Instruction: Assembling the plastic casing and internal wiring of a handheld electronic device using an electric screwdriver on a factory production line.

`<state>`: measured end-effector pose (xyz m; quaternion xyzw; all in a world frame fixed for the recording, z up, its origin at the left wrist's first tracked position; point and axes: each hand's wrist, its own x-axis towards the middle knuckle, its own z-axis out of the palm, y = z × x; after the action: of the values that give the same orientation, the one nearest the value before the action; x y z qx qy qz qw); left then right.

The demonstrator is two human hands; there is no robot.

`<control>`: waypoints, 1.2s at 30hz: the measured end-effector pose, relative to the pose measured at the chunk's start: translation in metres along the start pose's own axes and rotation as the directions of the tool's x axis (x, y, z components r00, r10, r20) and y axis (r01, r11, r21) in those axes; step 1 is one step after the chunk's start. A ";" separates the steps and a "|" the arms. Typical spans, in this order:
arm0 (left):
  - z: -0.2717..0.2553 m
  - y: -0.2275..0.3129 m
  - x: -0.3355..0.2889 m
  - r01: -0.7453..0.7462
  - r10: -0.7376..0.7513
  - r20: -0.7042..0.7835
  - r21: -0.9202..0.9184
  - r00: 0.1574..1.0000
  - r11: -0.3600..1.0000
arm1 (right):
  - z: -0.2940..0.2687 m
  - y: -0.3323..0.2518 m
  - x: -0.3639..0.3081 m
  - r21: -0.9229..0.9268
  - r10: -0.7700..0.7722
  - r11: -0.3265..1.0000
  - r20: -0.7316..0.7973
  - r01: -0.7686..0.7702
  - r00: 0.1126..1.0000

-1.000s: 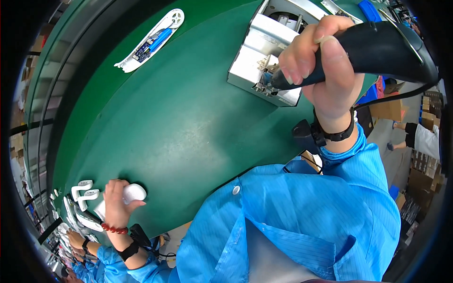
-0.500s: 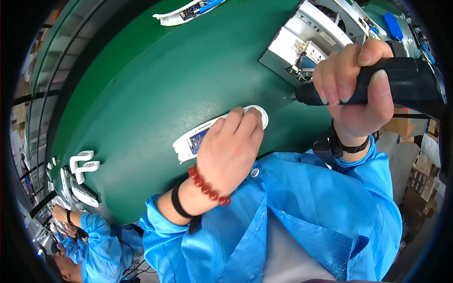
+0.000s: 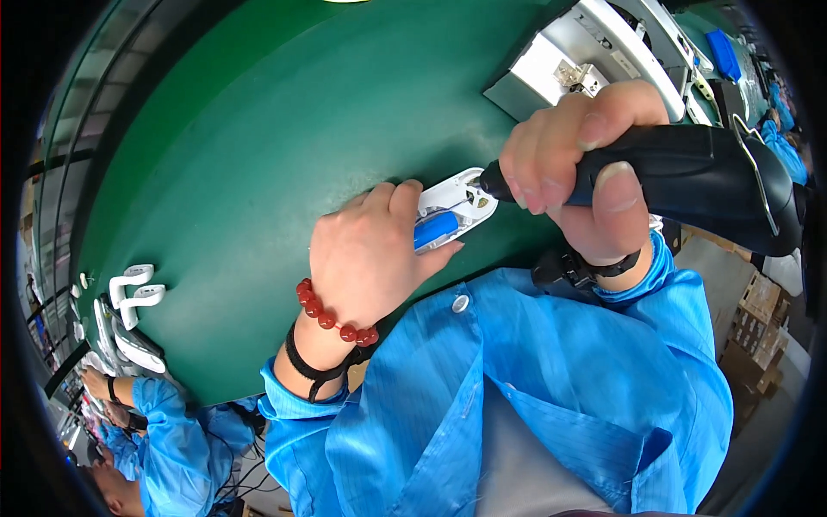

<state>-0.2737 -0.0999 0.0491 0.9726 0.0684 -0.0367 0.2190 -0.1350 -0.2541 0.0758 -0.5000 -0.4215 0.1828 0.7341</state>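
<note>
My left hand (image 3: 366, 241) is wrapped over a long white plastic housing (image 3: 457, 188) and holds it down on the green table. Its near part is hidden under my palm and fingers. A blue battery cell (image 3: 437, 229) and a thin wire show inside the open shell. My right hand (image 3: 586, 164) grips a black electric screwdriver (image 3: 689, 164), held almost level. The tool's tip meets the rounded right end of the housing, by small dark and metallic parts. Whether a screw sits under the tip is too small to tell.
A silver-white box-shaped machine (image 3: 594, 52) stands at the far right. White hooked parts (image 3: 133, 293) and a dark-and-white handheld device (image 3: 136, 349) lie at the left. A blue object (image 3: 724, 55) is farther back right. At lower left sits a co-worker in a blue sleeve (image 3: 185, 439).
My right hand has brought the screwdriver left, from beside the machine onto the housing's end. My left hand has shifted left along the housing, which now shows the blue cell.
</note>
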 end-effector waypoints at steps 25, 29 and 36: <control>0.007 -0.010 0.004 -0.017 0.018 -0.026 0.038 1.000 0.999 | 0.006 0.044 0.014 -0.049 0.042 0.998 -0.023 -0.043 0.999; 0.004 -0.013 0.006 -0.056 0.057 -0.042 0.020 0.997 0.998 | 0.005 0.045 0.016 -0.007 0.054 0.999 -0.017 -0.054 0.998; 0.010 -0.015 -0.001 -0.048 0.046 -0.061 -0.027 0.997 0.998 | -0.060 -0.008 0.034 0.112 -0.151 0.979 -0.147 0.168 0.978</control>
<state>-0.2778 -0.0910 0.0340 0.9715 0.0526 -0.0010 0.2313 -0.0685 -0.2687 0.0895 -0.4294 -0.3964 0.1141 0.8034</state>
